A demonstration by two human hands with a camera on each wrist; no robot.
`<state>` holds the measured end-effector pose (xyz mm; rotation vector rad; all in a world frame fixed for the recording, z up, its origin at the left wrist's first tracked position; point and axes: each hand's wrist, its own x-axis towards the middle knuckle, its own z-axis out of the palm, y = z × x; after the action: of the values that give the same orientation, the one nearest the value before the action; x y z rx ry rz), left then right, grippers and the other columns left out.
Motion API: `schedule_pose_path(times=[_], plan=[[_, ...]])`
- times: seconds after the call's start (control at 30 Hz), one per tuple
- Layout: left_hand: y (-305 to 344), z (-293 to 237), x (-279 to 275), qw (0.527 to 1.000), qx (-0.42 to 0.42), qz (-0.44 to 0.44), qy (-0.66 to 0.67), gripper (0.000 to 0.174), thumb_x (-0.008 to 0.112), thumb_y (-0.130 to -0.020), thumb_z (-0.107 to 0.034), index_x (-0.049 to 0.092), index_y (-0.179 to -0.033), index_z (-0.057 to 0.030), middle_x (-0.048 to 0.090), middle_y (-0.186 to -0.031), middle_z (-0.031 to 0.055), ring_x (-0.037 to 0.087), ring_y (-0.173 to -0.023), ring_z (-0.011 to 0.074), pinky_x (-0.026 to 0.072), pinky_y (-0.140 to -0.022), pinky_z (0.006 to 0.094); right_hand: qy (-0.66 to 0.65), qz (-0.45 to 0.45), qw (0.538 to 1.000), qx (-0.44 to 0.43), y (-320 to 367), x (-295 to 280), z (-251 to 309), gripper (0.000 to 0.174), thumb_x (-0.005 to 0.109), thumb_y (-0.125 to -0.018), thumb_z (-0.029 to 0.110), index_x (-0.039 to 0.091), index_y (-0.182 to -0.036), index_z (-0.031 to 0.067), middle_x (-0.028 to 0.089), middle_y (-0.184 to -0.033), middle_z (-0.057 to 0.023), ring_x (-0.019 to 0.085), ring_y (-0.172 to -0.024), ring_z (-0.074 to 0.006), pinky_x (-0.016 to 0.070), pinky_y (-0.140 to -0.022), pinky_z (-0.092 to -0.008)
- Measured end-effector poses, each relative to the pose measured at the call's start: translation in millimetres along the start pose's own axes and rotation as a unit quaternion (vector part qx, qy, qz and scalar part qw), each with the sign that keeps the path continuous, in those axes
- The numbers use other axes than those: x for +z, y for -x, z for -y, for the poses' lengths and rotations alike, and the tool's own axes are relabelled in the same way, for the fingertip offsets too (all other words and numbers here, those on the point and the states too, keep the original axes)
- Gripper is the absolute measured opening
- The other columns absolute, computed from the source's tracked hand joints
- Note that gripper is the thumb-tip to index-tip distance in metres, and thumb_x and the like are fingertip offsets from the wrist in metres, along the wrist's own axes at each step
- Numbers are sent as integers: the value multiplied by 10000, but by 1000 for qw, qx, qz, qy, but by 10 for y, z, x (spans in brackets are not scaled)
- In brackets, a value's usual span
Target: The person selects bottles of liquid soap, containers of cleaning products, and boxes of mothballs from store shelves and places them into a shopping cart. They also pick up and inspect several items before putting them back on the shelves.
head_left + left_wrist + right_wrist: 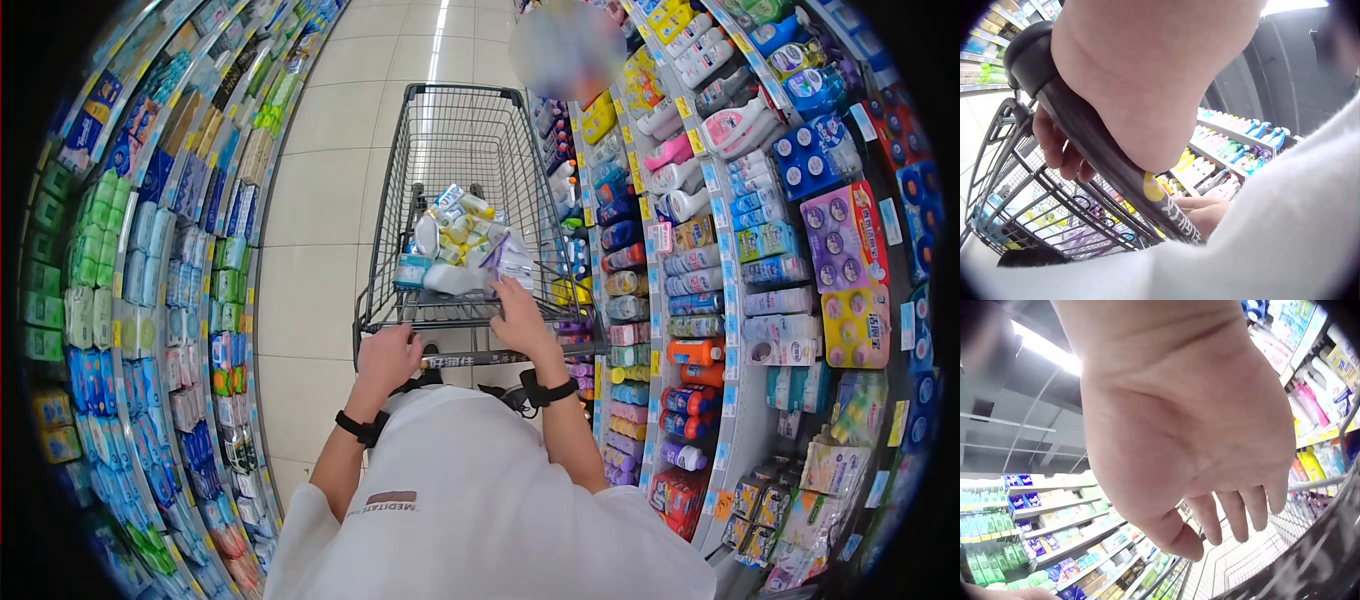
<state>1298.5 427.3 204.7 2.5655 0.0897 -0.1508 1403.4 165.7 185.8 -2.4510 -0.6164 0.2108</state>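
My left hand [388,355] is on the left part of the black cart handle [470,359]. In the left wrist view its palm lies over the bar and its fingers [1054,140] curl down on the far side. My right hand [520,318] is held off the handle, over the near end of the shopping cart [465,90]. The right wrist view shows the palm [1191,437] bare, with loosely bent fingers and nothing in them. Just ahead of those fingertips lies a pile of packaged goods [455,240] in the basket, including a teal pack [411,271] and a white-and-purple pack [512,258].
Shelves of tissue and wipe packs [150,240] line the left side. Along the right run shelves of cleaner bottles [690,270], close beside the cart. A tiled floor [310,200] stretches ahead down the aisle. A blurred patch [567,50] covers something at the upper right.
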Motion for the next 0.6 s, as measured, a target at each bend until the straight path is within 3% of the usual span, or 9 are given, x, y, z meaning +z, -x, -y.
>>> schedule_pose_path(times=[0.13, 0.17, 0.27, 0.47, 0.57, 0.6], plan=[[-18, 3, -41, 1000, -12, 23, -18, 266, 604, -923, -317, 682, -857, -72, 707, -810, 153, 693, -764, 364, 537, -671, 494, -134, 32, 985, 102, 293, -602, 4, 522, 645, -871, 87, 548, -1376, -5, 591, -1391, -238, 550, -1320, -386, 428, -1120, -434], [-17, 17, -41, 999, -18, 18, -30, 270, 601, -925, -324, 684, -862, -75, 709, -816, 154, 693, -770, 367, 537, -678, 499, -140, 2, 986, 86, 392, -675, -85, 475, 646, -906, 81, 566, -1368, 7, 653, -1314, -221, 631, -1239, -341, 487, -1051, -410], [-57, 94, 12, 998, -40, 32, -46, 289, 591, -928, -341, 691, -915, -70, 715, -840, 163, 695, -803, 380, 536, -703, 512, -192, -27, 964, 180, 729, -1141, -118, 492, 662, -886, 74, 561, -1361, -5, 673, -1277, -223, 647, -1219, -342, 493, -1044, -417], [-108, 260, 67, 997, -24, 15, -68, 258, 595, -895, -312, 662, -886, -63, 684, -807, 185, 670, -807, 424, 507, -685, 534, -149, -232, 934, 227, 1734, -1790, -605, 428, 672, -892, 71, 606, -1310, 10, 730, -1139, -182, 715, -1044, -281, 549, -910, -377], [-133, 252, 36, 996, -30, 27, -74, 253, 564, -910, -297, 659, -911, -63, 655, -815, 229, 646, -813, 455, 491, -680, 534, -131, -331, 888, 290, 2298, -2154, -780, 381, 677, -888, 60, 630, -1258, -16, 748, -1040, -144, 731, -941, -242, 564, -865, -353], [-135, 275, 44, 996, -27, 20, -79, 255, 575, -916, -295, 680, -943, -64, 666, -804, 207, 656, -813, 433, 498, -691, 515, -122, -347, 879, 304, 2493, -2296, -852, 381, 677, -888, 60, 630, -1258, -16, 748, -1040, -144, 731, -941, -242, 564, -865, -353]])
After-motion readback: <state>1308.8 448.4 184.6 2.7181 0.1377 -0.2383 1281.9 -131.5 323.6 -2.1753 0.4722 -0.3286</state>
